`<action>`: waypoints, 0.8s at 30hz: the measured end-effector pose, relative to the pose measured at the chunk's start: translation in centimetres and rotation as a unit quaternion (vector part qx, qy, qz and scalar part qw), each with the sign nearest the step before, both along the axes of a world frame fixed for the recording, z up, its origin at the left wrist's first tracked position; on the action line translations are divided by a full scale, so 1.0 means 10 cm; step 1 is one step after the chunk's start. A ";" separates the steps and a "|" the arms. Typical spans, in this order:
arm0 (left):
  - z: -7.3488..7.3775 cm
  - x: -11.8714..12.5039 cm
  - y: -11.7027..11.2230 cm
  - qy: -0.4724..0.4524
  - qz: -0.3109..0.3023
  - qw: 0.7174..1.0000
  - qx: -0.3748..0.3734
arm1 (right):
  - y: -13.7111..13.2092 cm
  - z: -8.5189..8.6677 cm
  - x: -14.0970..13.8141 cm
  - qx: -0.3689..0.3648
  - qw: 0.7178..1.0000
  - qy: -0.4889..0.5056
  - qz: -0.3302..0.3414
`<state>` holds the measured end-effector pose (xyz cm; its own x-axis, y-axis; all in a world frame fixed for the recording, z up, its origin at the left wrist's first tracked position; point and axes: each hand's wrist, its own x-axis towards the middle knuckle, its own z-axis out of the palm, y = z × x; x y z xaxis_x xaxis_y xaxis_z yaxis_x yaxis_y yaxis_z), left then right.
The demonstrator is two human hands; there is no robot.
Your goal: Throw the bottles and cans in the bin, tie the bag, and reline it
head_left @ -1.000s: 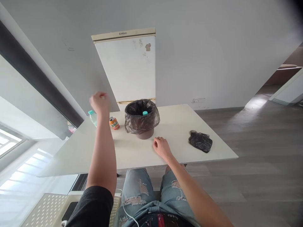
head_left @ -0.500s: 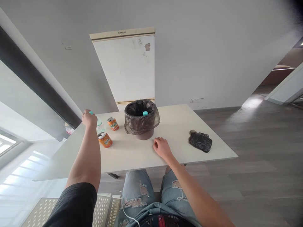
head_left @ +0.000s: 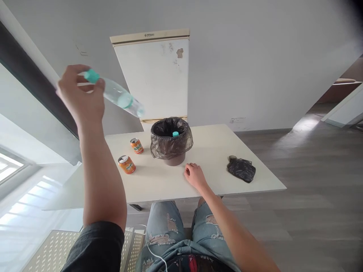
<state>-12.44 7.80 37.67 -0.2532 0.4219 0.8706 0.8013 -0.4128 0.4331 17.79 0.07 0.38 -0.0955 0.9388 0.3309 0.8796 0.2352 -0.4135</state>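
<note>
Raised above the table's left side, my left hand (head_left: 82, 90) grips a clear plastic bottle (head_left: 117, 94) by the neck, just below its teal cap. The bottle slants down to the right, its base toward the trash bin (head_left: 174, 160). A dark plastic bag (head_left: 161, 147) lines the bin and folds over its rim. Inside, a teal bottle cap (head_left: 176, 134) shows; the rest of that bottle is hidden. My right hand (head_left: 195, 175) rests on the table in front of the bin, fingers curled with nothing visible in them. Two orange drink cans (head_left: 127, 164) stand left of the bin.
A crumpled black plastic bag (head_left: 241, 169) lies on the right part of the white table (head_left: 210, 151). Behind the table stands a white refrigerator (head_left: 159, 79) against the grey wall. A perforated seat (head_left: 53, 249) is at the lower left.
My left hand has lifted the bottle from the table's left side, up and toward the camera, tilting it toward the bin. My right hand has stayed in place.
</note>
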 end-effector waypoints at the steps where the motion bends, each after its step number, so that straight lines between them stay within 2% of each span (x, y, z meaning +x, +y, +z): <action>1: 0.01 0.12 -0.04 0.013 -0.037 0.999 -0.002 | 0.00 0.00 0.00 0.001 1.000 0.001 0.000; 4: -0.10 0.49 -0.03 0.028 -0.104 0.993 -0.044 | 0.00 0.01 0.00 0.005 1.000 0.004 0.000; 7: -0.33 0.83 0.08 0.050 -0.137 0.981 -0.126 | -0.01 0.02 0.00 0.001 1.000 0.010 0.000; 10: -0.60 1.06 0.25 0.077 -0.165 0.961 -0.209 | -0.02 0.04 0.00 -0.002 1.000 0.015 -0.002; 14: -0.91 1.22 0.46 0.122 -0.179 0.930 -0.296 | -0.03 0.04 0.01 0.001 1.000 0.013 0.001; 18: -1.08 1.23 0.51 0.156 -0.205 0.895 -0.364 | -0.02 0.02 0.01 0.002 1.000 0.015 0.000; 20: -1.11 1.16 0.43 0.133 -0.194 0.907 -0.350 | -0.01 0.00 0.01 0.001 1.000 0.018 0.000; 24: -1.22 0.83 0.08 0.036 -0.101 0.972 -0.211 | 0.00 -0.01 0.02 -0.002 1.000 0.019 0.001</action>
